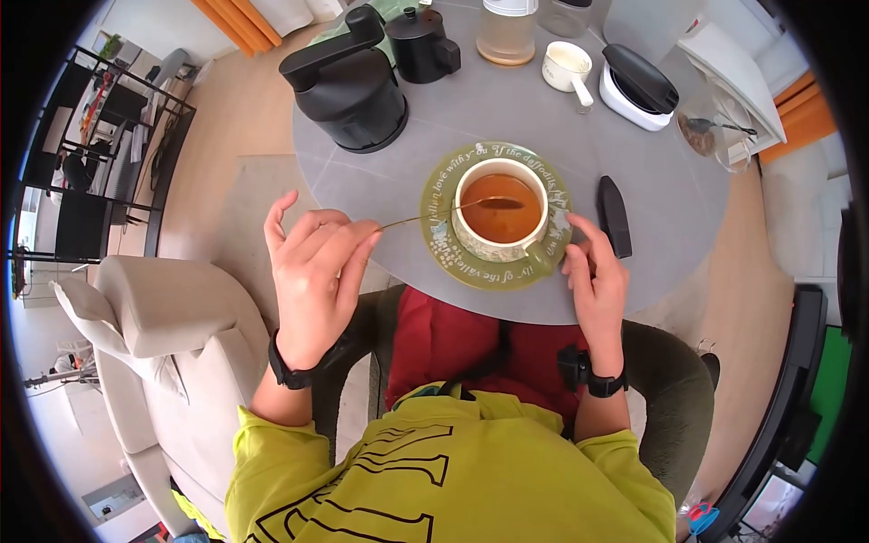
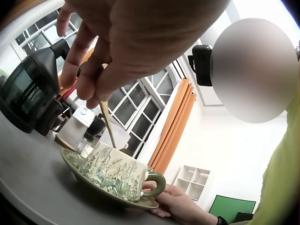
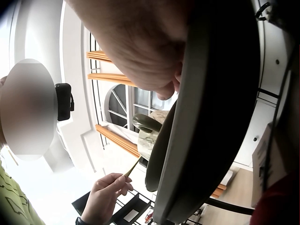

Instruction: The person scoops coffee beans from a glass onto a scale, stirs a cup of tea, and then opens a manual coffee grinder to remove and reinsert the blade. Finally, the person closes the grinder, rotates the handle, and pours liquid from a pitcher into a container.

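A cup point(image 1: 463, 237) with a flower pattern and green handle stands on a green saucer point(image 1: 436, 242) with white lettering. Reddish-brown liquid point(image 1: 523, 222) fills much of it. My left hand point(image 1: 312, 267), to the left of the saucer, pinches a thin gold-coloured spoon point(image 2: 108, 124) by its handle end between thumb and fingers. The spoon slants over the cup's rim, its bowl at the liquid. On the other side, my right hand point(image 1: 599, 285) has loosely bent fingers at the saucer's right rim, beside the cup handle. In the right wrist view the table edge hides part of those fingers.
On the round grey table point(image 1: 362, 195), a dark elongated object point(image 1: 614, 217) lies right of the saucer. Farther back stand a large black appliance point(image 1: 348, 104), a black pot point(image 1: 421, 47), a glass jar point(image 1: 505, 38), a small white cup point(image 1: 568, 63) and a black-lidded white container point(image 1: 638, 86).
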Demonstrator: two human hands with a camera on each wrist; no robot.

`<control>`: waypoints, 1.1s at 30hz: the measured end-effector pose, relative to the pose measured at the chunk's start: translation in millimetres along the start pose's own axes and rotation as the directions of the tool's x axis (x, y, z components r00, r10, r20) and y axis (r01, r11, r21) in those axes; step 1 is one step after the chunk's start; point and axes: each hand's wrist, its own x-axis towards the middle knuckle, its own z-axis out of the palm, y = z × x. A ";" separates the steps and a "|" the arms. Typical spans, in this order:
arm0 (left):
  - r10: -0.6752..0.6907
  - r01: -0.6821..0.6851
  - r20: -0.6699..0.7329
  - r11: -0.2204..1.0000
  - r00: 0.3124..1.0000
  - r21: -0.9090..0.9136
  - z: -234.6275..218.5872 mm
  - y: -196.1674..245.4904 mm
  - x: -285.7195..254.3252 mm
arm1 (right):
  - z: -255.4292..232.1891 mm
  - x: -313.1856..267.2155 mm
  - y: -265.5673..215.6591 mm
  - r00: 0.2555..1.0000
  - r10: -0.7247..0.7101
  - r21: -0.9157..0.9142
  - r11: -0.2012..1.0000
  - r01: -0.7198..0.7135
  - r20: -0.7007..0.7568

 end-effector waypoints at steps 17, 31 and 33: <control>0.039 -0.041 -0.051 0.998 0.998 -0.045 8.1 -8.1 -1.8 | 2.4 -1.3 -0.8 1.000 0.026 0.016 1.000 -0.026 -0.009; -0.001 0.003 0.010 0.993 1.000 -0.115 16.3 -8.0 -5.5 | 2.8 -1.0 -1.0 0.999 0.038 0.012 0.999 -0.037 -0.017; -0.007 0.009 0.014 0.993 1.000 -0.120 15.8 -7.7 -5.8 | 3.1 -0.9 -0.9 0.999 0.036 0.012 0.999 -0.035 -0.021</control>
